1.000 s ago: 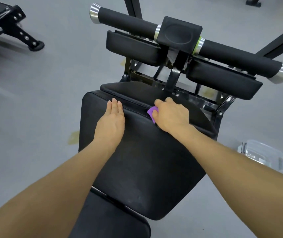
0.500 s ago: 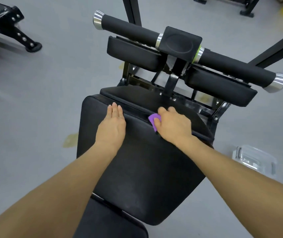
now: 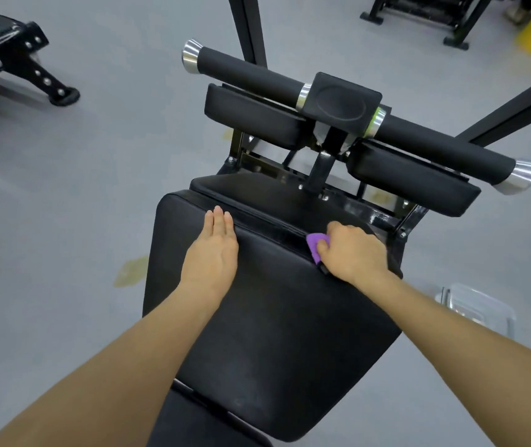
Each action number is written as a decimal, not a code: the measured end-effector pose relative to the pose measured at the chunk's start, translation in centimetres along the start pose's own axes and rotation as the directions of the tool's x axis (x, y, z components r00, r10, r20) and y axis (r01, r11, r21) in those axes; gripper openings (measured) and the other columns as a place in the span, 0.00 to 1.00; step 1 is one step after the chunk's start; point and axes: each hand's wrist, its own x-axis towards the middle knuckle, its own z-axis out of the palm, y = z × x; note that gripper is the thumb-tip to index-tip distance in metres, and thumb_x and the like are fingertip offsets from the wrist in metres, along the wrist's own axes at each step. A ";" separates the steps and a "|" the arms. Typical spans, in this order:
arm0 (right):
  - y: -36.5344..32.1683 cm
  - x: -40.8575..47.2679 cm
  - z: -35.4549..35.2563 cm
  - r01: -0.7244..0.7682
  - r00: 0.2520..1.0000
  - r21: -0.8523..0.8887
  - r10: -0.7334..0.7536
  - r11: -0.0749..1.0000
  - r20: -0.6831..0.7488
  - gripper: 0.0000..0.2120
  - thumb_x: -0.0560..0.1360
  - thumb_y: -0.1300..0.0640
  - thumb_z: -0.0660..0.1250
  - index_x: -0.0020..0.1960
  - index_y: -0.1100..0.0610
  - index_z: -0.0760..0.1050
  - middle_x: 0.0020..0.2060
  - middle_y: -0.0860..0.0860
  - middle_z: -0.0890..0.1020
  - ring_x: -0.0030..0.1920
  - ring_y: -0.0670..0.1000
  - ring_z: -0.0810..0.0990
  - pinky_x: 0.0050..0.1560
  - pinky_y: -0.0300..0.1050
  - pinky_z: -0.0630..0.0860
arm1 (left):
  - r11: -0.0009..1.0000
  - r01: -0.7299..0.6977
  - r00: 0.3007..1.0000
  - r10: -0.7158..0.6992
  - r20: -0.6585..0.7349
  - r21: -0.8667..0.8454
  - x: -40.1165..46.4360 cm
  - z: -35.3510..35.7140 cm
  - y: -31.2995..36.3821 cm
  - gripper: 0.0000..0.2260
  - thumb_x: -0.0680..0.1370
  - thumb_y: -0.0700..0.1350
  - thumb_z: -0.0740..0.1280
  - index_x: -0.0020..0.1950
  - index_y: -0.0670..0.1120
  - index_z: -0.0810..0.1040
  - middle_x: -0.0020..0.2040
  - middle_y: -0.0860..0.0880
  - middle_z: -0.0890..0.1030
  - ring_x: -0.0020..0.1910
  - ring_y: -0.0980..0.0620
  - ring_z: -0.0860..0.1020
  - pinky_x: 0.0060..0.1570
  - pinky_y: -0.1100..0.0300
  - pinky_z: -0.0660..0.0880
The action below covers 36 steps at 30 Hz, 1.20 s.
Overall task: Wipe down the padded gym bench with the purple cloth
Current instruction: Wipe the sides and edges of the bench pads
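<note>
Bench (image 3: 267, 317) pad black, angled. Right hand (image 3: 352, 253) grips bunched purple cloth (image 3: 316, 245) against seam at pad's far edge, right of centre. Left hand (image 3: 214, 253) rests flat, fingers straight, on far edge. Risk: cloth catches in seam gap, skipping far right corner.

I see the bench pad (image 3: 273, 317) covered in smooth black vinyl with a soft sheen. The roller bar (image 3: 251, 75) looks like matt foam, capped in polished metal. The purple cloth (image 3: 316, 245) looks soft and matt.
</note>
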 end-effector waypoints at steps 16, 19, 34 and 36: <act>1.5 -0.2 1.1 0.103 0.994 0.237 -0.107 0.966 0.006 0.06 0.74 0.50 0.60 0.51 0.48 0.69 0.48 0.53 0.77 0.46 0.58 0.77 0.40 0.46 0.67 | 0.992 0.121 0.992 -0.120 0.026 -0.031 -0.3 -1.2 1.6 0.26 0.81 0.39 0.55 0.77 0.40 0.49 0.78 0.42 0.48 0.76 0.45 0.51 0.74 0.52 0.54; 5.8 -2.4 0.7 0.044 0.999 0.152 -0.044 0.987 -0.001 0.08 0.75 0.49 0.60 0.52 0.50 0.70 0.47 0.52 0.77 0.43 0.55 0.74 0.40 0.45 0.66 | 0.998 0.052 0.994 -0.055 -0.092 -0.039 -1.1 -1.7 4.4 0.21 0.81 0.43 0.57 0.74 0.43 0.61 0.75 0.43 0.59 0.71 0.45 0.63 0.71 0.53 0.58; 8.1 -4.2 2.5 0.214 0.968 0.247 -0.172 0.945 -0.180 0.13 0.79 0.49 0.58 0.63 0.47 0.71 0.54 0.53 0.72 0.58 0.55 0.68 0.53 0.50 0.69 | 0.991 -0.121 0.966 0.103 -0.237 -0.064 -2.7 0.8 11.7 0.11 0.81 0.44 0.58 0.60 0.44 0.76 0.54 0.47 0.74 0.52 0.48 0.72 0.41 0.57 0.67; 8.3 -4.0 3.4 0.183 0.975 0.311 -0.133 0.932 -0.177 0.14 0.79 0.48 0.57 0.64 0.44 0.70 0.56 0.51 0.71 0.59 0.54 0.67 0.57 0.52 0.68 | 0.994 -0.094 0.969 0.079 -0.233 -0.052 -2.6 0.8 12.1 0.11 0.81 0.44 0.58 0.58 0.44 0.77 0.52 0.47 0.74 0.50 0.49 0.72 0.38 0.58 0.65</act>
